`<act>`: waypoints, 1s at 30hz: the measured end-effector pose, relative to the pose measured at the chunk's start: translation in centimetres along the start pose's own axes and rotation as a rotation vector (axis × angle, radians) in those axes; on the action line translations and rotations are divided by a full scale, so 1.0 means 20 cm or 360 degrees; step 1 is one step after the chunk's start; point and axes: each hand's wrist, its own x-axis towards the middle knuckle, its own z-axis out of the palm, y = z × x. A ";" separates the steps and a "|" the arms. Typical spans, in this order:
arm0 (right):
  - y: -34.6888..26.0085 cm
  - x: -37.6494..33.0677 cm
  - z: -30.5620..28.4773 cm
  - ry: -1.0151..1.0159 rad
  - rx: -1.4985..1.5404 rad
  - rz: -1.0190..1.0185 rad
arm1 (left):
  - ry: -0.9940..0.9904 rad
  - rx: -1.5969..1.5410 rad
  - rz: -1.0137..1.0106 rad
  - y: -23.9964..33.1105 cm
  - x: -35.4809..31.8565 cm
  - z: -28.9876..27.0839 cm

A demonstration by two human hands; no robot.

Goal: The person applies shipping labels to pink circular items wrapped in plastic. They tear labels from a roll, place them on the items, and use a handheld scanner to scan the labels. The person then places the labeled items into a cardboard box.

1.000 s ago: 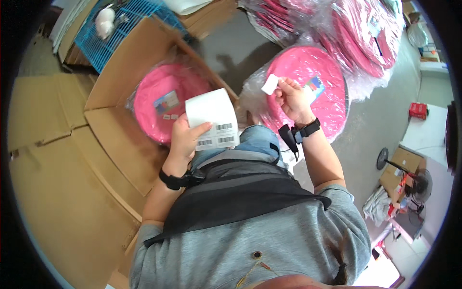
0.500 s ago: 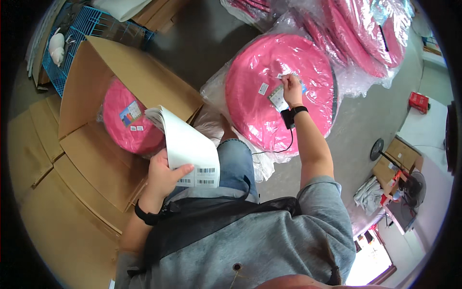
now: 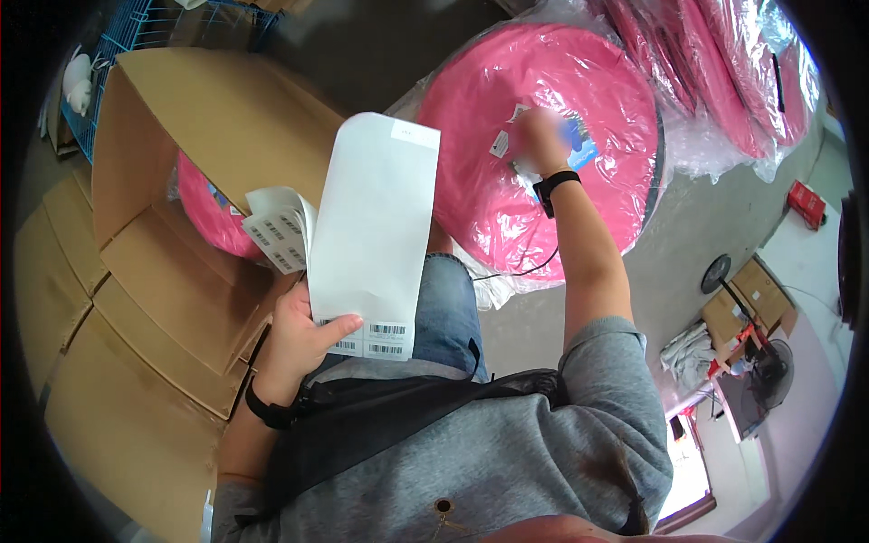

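My left hand [image 3: 306, 333] grips white sheets of barcode stickers [image 3: 373, 231], thumb on the front sheet near its printed lower rows. That sheet now stands tall and its backing is mostly bare, while the other sheets fan out to its left. My right hand [image 3: 543, 147], its fingers smeared by blur, is over a round pink folded item in clear plastic wrap [image 3: 471, 204]. Beside those fingers lie a small white label [image 3: 500, 144] and a blue printed card [image 3: 584, 152] on the pink item.
An open cardboard box [image 3: 226, 104] stands at left, holding another wrapped pink item [image 3: 204, 208]. Flat cartons [image 3: 127, 389] lie below it. More wrapped pink items [image 3: 724, 81] are stacked at upper right. A blue wire cage [image 3: 122, 41] stands behind the box; a black fan [image 3: 769, 376] is at right.
The front sticker sheet has swung upright and opened away from the others. My right hand stays over the pink item's label area. The whole view has shifted slightly.
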 end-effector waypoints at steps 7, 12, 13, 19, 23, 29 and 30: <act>0.04 -0.03 0.00 -0.0236 -0.0286 -0.0111 | 0.0005 -0.0053 0.0003 0.00 0.03 0.02; -0.06 -0.04 -0.07 -0.0390 -0.0460 -0.0038 | 0.0001 -0.0060 0.0027 0.00 0.03 0.00; -0.08 -0.04 -0.08 -0.0404 -0.0427 0.0038 | 0.0007 -0.0069 0.0024 0.00 0.03 0.00; -0.03 -0.12 -0.02 -0.0294 -0.0815 0.0135 | 0.0018 -0.0046 0.0015 0.00 0.00 -0.01; -0.05 -0.13 0.00 -0.0076 -0.0765 0.0366 | 0.0034 -0.0049 0.0052 -0.04 -0.02 -0.03; -0.16 -0.06 0.01 -0.0610 -0.1028 0.0454 | -0.0027 -0.0093 0.0045 -0.06 -0.08 -0.02; -0.13 -0.06 0.03 -0.0488 -0.0960 0.0470 | -0.0048 -0.0102 0.0064 -0.06 -0.09 -0.02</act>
